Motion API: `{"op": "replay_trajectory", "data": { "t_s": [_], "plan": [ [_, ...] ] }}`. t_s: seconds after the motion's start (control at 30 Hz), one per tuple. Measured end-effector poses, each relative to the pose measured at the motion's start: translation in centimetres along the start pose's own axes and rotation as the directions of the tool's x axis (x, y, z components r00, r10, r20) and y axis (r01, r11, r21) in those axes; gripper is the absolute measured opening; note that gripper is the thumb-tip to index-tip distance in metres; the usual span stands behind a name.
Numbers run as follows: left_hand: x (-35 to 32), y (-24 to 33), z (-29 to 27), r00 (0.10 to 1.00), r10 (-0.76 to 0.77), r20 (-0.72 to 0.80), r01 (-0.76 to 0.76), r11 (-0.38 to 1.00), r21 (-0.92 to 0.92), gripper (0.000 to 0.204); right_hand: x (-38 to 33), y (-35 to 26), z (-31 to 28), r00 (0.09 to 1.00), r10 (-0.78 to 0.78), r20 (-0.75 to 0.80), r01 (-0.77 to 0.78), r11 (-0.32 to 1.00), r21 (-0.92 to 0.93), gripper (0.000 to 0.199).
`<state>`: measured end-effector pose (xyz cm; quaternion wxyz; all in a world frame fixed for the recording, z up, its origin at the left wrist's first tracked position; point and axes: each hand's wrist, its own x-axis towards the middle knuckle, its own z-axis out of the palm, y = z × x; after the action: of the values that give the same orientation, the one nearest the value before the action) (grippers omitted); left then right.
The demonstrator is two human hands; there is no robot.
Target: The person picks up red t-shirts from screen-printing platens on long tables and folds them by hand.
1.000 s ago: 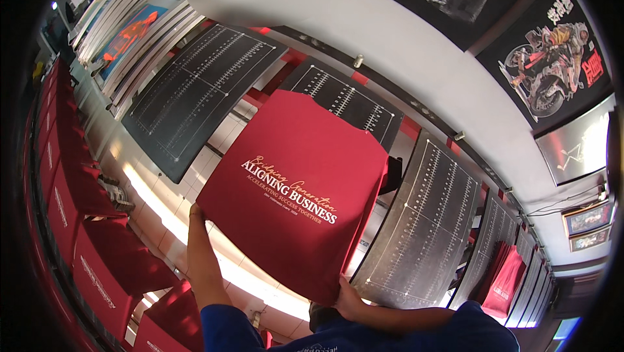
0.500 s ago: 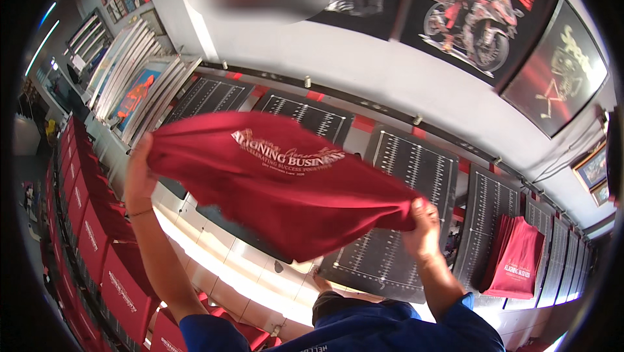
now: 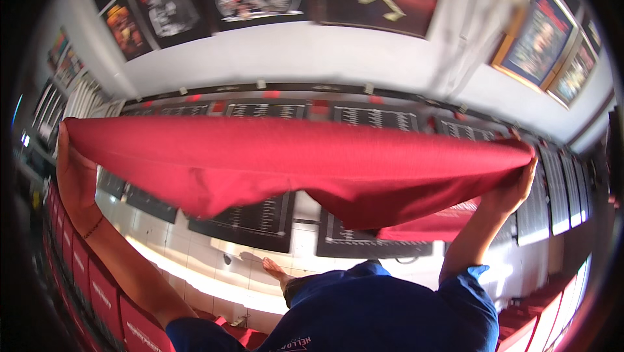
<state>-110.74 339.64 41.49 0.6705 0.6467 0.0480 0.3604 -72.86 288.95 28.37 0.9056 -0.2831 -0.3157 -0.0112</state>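
A red cloth garment, which looks like a shirt (image 3: pixel 292 150), hangs stretched wide in the air before me. My left hand (image 3: pixel 76 170) grips its far left end, fingers closed and partly hidden by the fabric. At the opposite end, my right hand (image 3: pixel 517 186) is closed on the cloth's right corner. The middle of the fabric sags in loose folds along its lower edge, and no print shows on the side facing me. Under its right part lies another red printed cloth (image 3: pixel 422 227) on a black board, partly covered from view.
Black boards with white ruled marks (image 3: pixel 260 219) run in a row along the wall. Red printed cloths (image 3: pixel 104 293) cover racks at lower left; more red pieces (image 3: pixel 539 303) are at lower right. Framed pictures (image 3: pixel 536 33) hang on the wall. A bare foot (image 3: pixel 273 267) stands on the tiles.
I have shifted to the right along the boards. The garment is pulled wider and flatter, my hands are farther apart, and its printed face no longer shows.
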Motion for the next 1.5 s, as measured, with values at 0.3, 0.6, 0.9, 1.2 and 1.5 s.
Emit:
{"op": "replay_trajectory", "data": {
  "t_s": [0.3,0.6,0.9,1.2,1.5],
  "plan": [
    [8.9,-16.0,24.9,0.944,-0.331,-0.005,0.330,0.939,0.100,0.022,8.9,-20.0,-19.3,0.908,0.162,-0.386,-0.358,0.776,-0.519,0.027],
    [14.0,-21.4,41.0,0.971,-0.239,-0.011,0.237,0.952,0.194,0.029,17.9,-25.9,-30.9,0.810,0.185,-0.556,-0.548,0.576,-0.606,0.038],
    [-0.4,-21.6,42.1,0.988,-0.151,0.036,0.131,0.937,0.324,0.027,7.8,-30.9,-32.7,0.887,0.014,-0.462,-0.427,0.407,-0.808,0.038],
    [-19.1,-40.3,38.0,0.826,-0.547,-0.135,0.559,0.766,0.318,0.018,-10.8,-22.4,-45.5,0.625,0.250,-0.739,-0.777,0.290,-0.559,0.015],
    [-21.8,-43.7,37.5,0.786,-0.578,-0.219,0.611,0.781,0.130,0.016,-14.8,-21.9,-46.3,0.540,0.245,-0.805,-0.830,0.313,-0.461,0.017]
  ]
}}
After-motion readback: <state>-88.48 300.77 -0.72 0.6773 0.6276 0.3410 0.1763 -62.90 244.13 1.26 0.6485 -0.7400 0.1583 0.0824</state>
